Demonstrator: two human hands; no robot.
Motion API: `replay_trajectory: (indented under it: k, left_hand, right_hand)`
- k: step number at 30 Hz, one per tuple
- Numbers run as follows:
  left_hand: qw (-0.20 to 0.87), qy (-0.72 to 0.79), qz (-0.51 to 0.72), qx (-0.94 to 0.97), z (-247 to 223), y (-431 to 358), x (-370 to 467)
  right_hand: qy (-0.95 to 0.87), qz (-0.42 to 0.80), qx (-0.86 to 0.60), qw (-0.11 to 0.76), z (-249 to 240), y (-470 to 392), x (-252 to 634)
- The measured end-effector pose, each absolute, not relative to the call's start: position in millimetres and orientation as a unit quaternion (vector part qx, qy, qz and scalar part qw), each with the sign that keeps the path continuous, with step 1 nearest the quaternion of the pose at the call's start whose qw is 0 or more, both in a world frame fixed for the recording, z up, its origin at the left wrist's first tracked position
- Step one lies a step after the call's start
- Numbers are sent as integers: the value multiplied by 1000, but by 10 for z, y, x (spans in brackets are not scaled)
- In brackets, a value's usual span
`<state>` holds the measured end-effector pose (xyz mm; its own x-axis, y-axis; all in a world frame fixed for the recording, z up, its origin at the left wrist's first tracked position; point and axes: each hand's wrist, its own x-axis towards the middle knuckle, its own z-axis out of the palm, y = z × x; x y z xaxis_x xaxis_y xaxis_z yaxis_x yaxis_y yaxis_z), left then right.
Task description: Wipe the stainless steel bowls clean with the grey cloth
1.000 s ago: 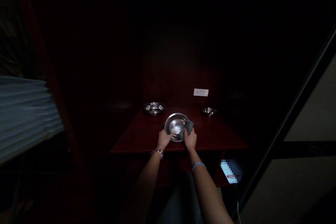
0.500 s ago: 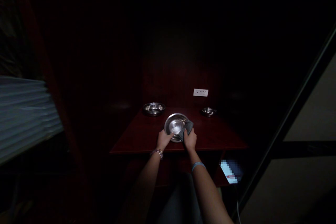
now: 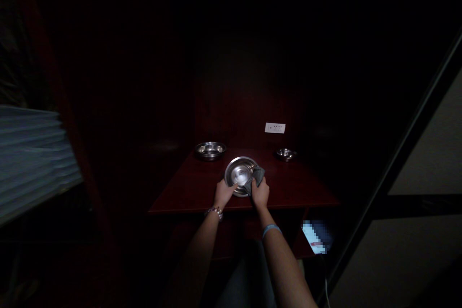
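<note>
Head view: my left hand (image 3: pixel 224 193) pinches a steel bowl (image 3: pixel 239 173), tilted toward me over the counter (image 3: pixel 187 190); my right hand (image 3: pixel 260 193) clasps a grey cloth (image 3: pixel 258 174) against the bowl's right side.

Left forearm (image 3: pixel 199 245) and right forearm (image 3: pixel 283 262) reach forward, converging; hands near each other, apart. Left hand (image 3: pixel 224 194) gripping, thumb stretched inward. Right hand (image 3: pixel 261 195) clasped, thumb forward, wrist nearly straight.
</note>
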<state>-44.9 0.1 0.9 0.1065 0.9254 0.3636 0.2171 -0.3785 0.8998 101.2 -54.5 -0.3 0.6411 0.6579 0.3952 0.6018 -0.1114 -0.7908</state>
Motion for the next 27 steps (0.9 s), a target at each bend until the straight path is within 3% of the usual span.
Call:
replay_trajectory:
  k: [27]
  left_hand:
    - [347,439,514,650,40,-12,-457]
  right_hand:
    - [-420,38,-749,511,15,-545,1004]
